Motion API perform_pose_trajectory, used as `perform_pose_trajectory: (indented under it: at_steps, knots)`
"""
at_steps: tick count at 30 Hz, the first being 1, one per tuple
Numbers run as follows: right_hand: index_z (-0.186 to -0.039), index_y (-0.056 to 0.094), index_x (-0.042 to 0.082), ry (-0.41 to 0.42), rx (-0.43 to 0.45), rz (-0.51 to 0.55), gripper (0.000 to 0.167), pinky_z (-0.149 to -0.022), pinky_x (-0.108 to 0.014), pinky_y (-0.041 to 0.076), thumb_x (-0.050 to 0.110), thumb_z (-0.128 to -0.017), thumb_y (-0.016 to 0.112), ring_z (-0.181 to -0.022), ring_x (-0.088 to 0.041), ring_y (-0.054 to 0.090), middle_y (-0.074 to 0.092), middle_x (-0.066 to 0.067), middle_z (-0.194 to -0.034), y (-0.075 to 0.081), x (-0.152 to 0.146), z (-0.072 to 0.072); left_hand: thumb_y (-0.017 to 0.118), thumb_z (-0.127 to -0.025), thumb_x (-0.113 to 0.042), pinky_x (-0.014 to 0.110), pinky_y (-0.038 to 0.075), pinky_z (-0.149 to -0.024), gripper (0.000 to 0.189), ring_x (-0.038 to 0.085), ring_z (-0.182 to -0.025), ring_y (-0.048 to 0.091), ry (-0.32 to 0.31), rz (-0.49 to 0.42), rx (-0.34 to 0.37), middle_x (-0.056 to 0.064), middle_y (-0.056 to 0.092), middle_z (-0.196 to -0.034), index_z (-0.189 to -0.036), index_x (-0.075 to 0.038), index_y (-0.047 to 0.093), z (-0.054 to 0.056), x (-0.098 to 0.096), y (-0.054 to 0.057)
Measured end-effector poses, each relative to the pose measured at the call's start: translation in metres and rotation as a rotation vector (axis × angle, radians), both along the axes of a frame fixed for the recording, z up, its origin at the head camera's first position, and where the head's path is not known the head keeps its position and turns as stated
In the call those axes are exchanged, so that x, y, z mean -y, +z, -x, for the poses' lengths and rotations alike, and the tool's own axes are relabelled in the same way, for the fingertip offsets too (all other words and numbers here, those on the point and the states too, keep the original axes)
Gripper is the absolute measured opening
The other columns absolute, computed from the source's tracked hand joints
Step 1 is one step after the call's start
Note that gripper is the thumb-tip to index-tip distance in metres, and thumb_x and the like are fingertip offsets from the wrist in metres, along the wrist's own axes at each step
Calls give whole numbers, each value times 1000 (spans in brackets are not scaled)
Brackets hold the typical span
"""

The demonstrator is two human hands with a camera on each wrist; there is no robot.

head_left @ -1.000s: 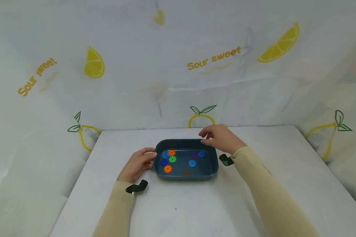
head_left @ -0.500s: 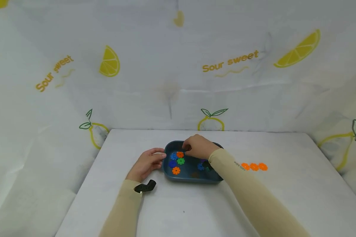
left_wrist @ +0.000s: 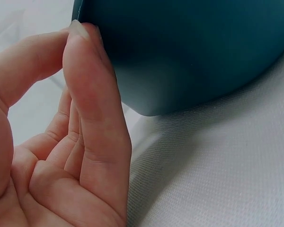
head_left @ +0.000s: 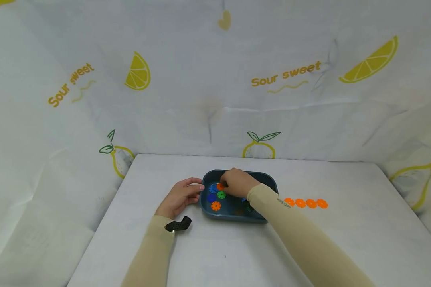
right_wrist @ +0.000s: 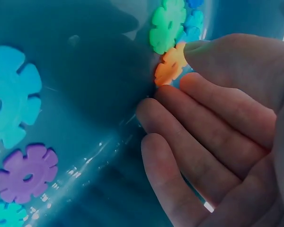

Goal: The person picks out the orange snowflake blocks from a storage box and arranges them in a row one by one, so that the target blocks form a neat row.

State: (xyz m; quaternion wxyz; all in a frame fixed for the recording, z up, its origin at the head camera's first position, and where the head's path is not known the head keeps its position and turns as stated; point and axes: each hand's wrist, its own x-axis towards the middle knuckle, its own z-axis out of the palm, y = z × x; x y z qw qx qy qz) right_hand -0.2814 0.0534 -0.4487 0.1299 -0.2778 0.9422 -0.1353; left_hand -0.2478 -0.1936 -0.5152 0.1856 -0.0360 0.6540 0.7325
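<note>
A dark teal tray (head_left: pixel 222 217) sits on the table, holding several flower-shaped plastic discs. My left hand (head_left: pixel 179 197) pinches its left rim between thumb and fingers. Inside, my right hand (head_left: pixel 238 183) has its thumb and fingertips at an orange disc (right_wrist: pixel 170 68), partly covering it; it looks pinched by the edge. Close by lie a green disc (head_left: pixel 221 194), a light blue disc (head_left: pixel 213 188), a dark blue disc (head_left: pixel 211 197) and another orange disc (head_left: pixel 216 206). In the right wrist view a purple disc (right_wrist: pixel 27 173) and a blue disc (right_wrist: pixel 12 99) show; my right wrist covers that side in the head view.
Right of the tray, a row of orange discs (head_left: pixel 311 203) lies on the white table (head_left: pixel 208 255), its left end partly behind my right sleeve (head_left: pixel 291 223). A white cloth backdrop (head_left: pixel 186 79) with lemon prints rises behind the table.
My right hand has come from above the tray's far right rim down to the discs at its left. The left hand keeps to the rim. The head view has shifted, uncovering the orange row.
</note>
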Motion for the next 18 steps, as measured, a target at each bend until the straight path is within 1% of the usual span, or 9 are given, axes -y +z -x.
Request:
perform_pose_trajectory:
  at_steps: [8, 15, 18]
  knots:
    - [-111, 83, 11, 23, -40, -24, 17, -94, -39, 62, 24, -101, 79, -82, -14, 65, 79, 0, -96, -2, 4, -1, 80, -99, -20, 22, 58, -70, 45, 12, -73, 61, 1, 1, -2, -1, 70, -92, -139, -7, 64, -1, -1, 2]
    - [-115, 82, 10, 26, -68, -37, 20, -99, -40, 61, 23, -100, 79, -88, -15, 68, 81, -2, -103, -4, 7, -2, 79, -100, -20, 23, 58, -71, 44, 13, -73, 61, -2, 4, 1, 0, 68, -90, -139, -8, 64, -1, -1, 3]
    - [-114, 82, 10, 21, -72, -38, 19, -98, -41, 61, 21, -99, 81, -88, -16, 68, 80, -2, -102, -4, 9, -4, 79, -100, -20, 22, 58, -71, 43, 12, -73, 61, 0, 2, 1, 0, 68, -90, -139, -8, 64, -2, -2, 3]
